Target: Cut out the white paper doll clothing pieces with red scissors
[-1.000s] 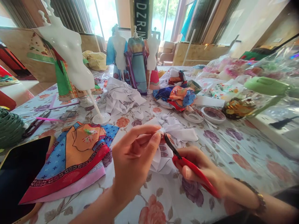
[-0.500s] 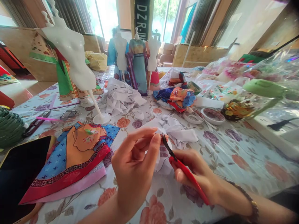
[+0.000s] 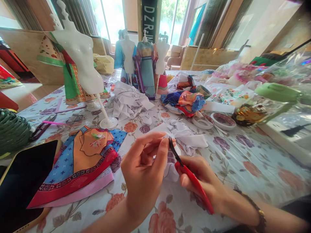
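My left hand (image 3: pixel 144 174) is closed in a pinch, thumb against fingertips, on a small piece of white fabric (image 3: pixel 171 157) with a purple print. Most of that piece is hidden behind the fingers. In my right hand (image 3: pixel 206 179) is a pair of red-handled scissors (image 3: pixel 194 184). Their dark, narrow blades point up and left, with the tips right beside my left thumb. Cut white fabric scraps (image 3: pixel 189 139) lie just beyond both hands. To the left of my left hand, a printed orange, blue and red fabric piece (image 3: pixel 75 168) rests on pink cloth.
A phone (image 3: pixel 26 184) lies at the left edge near a coil of green cord (image 3: pixel 14 132). A white mini mannequin (image 3: pixel 81 64) stands behind. Farther back are dressed mannequins (image 3: pixel 145 68), a scrap heap (image 3: pixel 131 100) and tape rolls (image 3: pixel 223 121). A green lamp (image 3: pixel 277 92) is at right.
The view has shifted slightly, so the table things appear a little farther right. Both hands keep their hold; the scissor tips stay at the left thumb, and the blades look slightly more apart.
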Demonstrator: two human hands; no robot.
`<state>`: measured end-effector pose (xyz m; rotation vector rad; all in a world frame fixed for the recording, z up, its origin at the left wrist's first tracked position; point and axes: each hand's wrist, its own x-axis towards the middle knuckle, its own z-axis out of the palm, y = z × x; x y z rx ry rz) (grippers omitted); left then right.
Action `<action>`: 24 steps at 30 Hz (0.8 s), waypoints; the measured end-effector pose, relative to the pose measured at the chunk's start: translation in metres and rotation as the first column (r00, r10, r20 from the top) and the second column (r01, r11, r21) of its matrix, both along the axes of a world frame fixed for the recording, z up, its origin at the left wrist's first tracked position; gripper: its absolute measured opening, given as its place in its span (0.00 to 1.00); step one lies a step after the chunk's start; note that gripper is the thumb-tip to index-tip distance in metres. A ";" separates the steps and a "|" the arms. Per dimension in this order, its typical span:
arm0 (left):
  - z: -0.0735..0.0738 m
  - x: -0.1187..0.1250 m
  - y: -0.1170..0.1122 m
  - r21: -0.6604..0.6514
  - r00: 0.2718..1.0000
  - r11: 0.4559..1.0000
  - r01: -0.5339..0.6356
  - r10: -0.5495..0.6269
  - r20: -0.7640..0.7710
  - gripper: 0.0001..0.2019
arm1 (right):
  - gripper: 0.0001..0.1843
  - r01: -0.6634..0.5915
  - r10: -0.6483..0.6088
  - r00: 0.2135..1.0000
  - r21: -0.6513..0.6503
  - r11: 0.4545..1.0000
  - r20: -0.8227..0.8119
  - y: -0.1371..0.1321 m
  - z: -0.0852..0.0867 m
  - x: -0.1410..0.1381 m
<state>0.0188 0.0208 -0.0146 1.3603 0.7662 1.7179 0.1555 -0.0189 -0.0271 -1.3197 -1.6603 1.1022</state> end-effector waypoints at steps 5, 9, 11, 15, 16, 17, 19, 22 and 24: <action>0.000 0.000 0.000 -0.010 1.000 1.000 -0.023 0.023 -0.011 0.09 | 0.34 0.020 -0.020 1.000 -0.014 1.000 -0.003 -0.001 -0.001 -0.001; 0.000 0.000 -0.002 -0.023 0.999 0.999 -0.044 0.044 -0.014 0.08 | 0.34 0.030 -0.029 0.999 -0.027 0.999 0.025 -0.002 -0.002 -0.001; 0.000 0.000 -0.002 -0.031 0.999 0.998 -0.046 0.046 -0.017 0.08 | 0.34 0.038 -0.038 0.998 -0.019 0.999 0.040 -0.002 -0.003 -0.001; 0.000 0.000 -0.001 -0.030 0.999 0.998 -0.049 0.049 -0.018 0.07 | 0.33 0.036 -0.035 0.999 -0.012 0.999 0.034 -0.002 -0.008 0.001; -0.001 0.000 -0.001 -0.034 0.999 0.998 -0.051 0.051 -0.018 0.07 | 0.33 0.029 -0.029 0.999 -0.014 0.999 0.028 -0.002 -0.009 0.002; -0.001 0.000 -0.001 -0.039 0.998 0.998 -0.053 0.052 -0.017 0.07 | 0.33 0.025 -0.024 0.999 -0.016 1.000 0.025 -0.002 -0.010 0.002; -0.002 0.000 0.000 -0.051 0.999 0.997 -0.052 0.052 -0.015 0.07 | 0.33 0.020 -0.019 1.000 -0.015 1.000 0.020 -0.002 -0.011 0.003; -0.001 0.000 0.000 -0.054 0.999 0.997 -0.054 0.053 -0.013 0.07 | 0.32 0.010 -0.010 1.000 -0.025 1.000 -0.010 -0.001 -0.012 0.004; -0.001 0.000 0.000 -0.058 0.998 0.997 -0.054 0.053 -0.014 0.07 | 0.31 0.003 -0.004 0.999 -0.035 0.999 -0.034 -0.001 -0.011 0.004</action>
